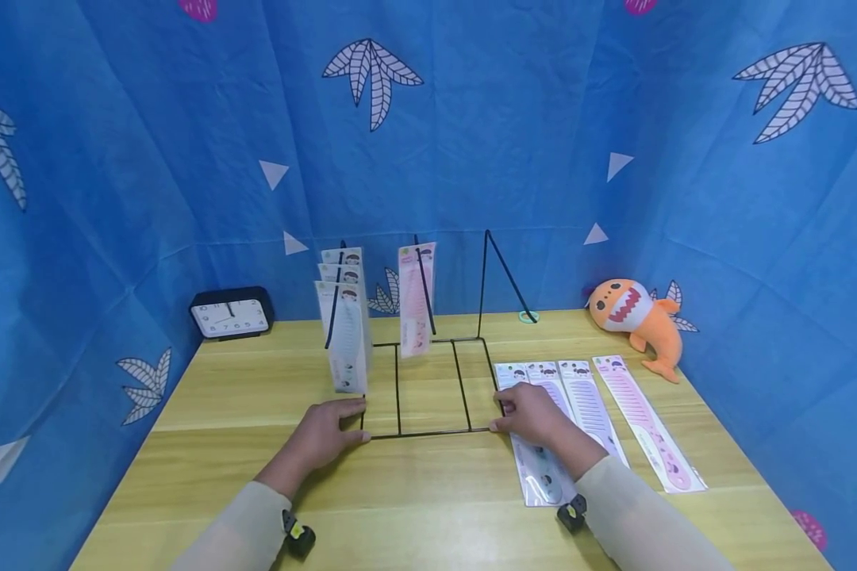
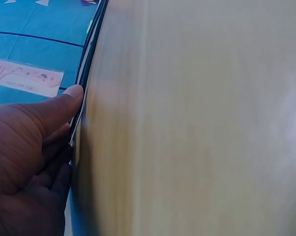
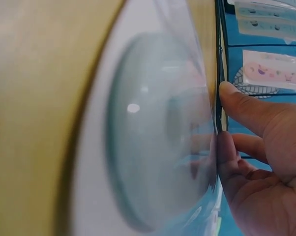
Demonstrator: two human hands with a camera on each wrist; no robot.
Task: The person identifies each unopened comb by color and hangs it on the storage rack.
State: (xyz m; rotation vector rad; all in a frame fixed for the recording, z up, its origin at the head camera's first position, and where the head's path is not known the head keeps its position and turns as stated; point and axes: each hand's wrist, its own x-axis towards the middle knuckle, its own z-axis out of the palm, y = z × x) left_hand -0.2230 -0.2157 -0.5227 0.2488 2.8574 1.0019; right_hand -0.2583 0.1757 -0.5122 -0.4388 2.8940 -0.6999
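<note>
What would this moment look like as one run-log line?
left hand: touching black wire rack front-left corner | right hand: touching front-right corner, over packaged combs

Four packaged combs (image 1: 591, 408) lie flat on the right of the tabletop (image 1: 428, 507). Four more hang on the one wire rack (image 1: 428, 388): three at left (image 1: 346, 333), one pink (image 1: 416, 297). One clock (image 1: 230, 315) far left, one plush shark (image 1: 636, 317) far right.
</note>
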